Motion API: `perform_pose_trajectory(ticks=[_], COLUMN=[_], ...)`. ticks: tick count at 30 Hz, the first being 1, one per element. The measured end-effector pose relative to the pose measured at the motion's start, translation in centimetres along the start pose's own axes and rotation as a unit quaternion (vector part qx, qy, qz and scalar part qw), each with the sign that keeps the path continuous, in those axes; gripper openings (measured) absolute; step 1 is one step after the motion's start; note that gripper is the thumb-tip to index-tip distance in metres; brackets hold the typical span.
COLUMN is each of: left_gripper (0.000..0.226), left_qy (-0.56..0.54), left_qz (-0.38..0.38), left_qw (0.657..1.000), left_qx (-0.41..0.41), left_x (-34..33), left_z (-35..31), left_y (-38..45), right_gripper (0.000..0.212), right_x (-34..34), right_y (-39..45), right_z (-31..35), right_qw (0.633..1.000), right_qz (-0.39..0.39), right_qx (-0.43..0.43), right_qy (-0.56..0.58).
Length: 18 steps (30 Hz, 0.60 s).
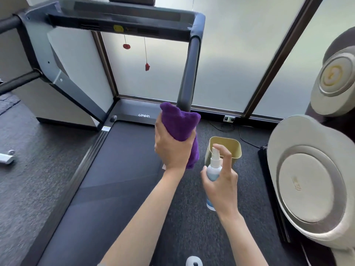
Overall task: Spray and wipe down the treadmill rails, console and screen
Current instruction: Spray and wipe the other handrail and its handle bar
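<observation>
My left hand (171, 148) grips a purple cloth (181, 125) wrapped around the lower end of the treadmill's right rail (189, 72), a dark padded bar running up to the console (123, 18). My right hand (221, 183) holds a small white spray bottle (213, 169) upright just right of the cloth, index finger raised over the nozzle. The console stretches across the top of the view, seen from below; its screen is hidden. The left rail (9, 24) shows at the far left. The treadmill belt (115, 169) lies beneath my arms.
A beige bin (233, 148) stands on the dark carpet right of the belt, behind the bottle. A large cream and brown massage chair (311, 179) fills the right side. Frosted glass panels (230, 54) back the treadmill. Red safety clips (147, 66) hang from the console. Cables (242, 135) lie near the wall.
</observation>
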<state>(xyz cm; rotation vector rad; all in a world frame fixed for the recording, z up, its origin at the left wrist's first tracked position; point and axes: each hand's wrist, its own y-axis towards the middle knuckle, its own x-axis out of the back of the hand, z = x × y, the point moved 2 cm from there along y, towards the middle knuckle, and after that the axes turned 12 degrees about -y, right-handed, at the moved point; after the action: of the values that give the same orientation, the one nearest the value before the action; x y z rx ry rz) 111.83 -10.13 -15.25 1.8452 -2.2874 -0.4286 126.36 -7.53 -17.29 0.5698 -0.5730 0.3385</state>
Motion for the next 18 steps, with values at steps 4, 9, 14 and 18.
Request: perform_pose_trajectory(ticks=[4,9,14,18], left_gripper=[0.086,0.086,0.082,0.079], left_qy=[0.019,0.058,0.024,0.111], left_qz=[-0.034,-0.032,-0.122,-0.164], left_qw=[0.999,0.995,0.992,0.973], left_qx=[0.016,0.07,-0.039,-0.12], left_x=[0.5,1.5,-0.4,-2.6], left_z=[3.7,6.6,0.9,-2.1], left_y=[-2.3,-4.6,-2.2,0.7], right_gripper=[0.066,0.067,0.069,0.067], right_x=[0.0,-0.2,0.4,1.1], right_y=[0.3,1.5,4.6,7.2], right_z=[-0.3,-0.6,-1.7,-3.5], right_qw=[1.0,0.998,0.993,0.984], right_qz=[0.003,0.038,0.076,0.111], right_qx=[-0.003,0.025,0.071,0.113], right_qy=[0.012,0.035,0.061,0.076])
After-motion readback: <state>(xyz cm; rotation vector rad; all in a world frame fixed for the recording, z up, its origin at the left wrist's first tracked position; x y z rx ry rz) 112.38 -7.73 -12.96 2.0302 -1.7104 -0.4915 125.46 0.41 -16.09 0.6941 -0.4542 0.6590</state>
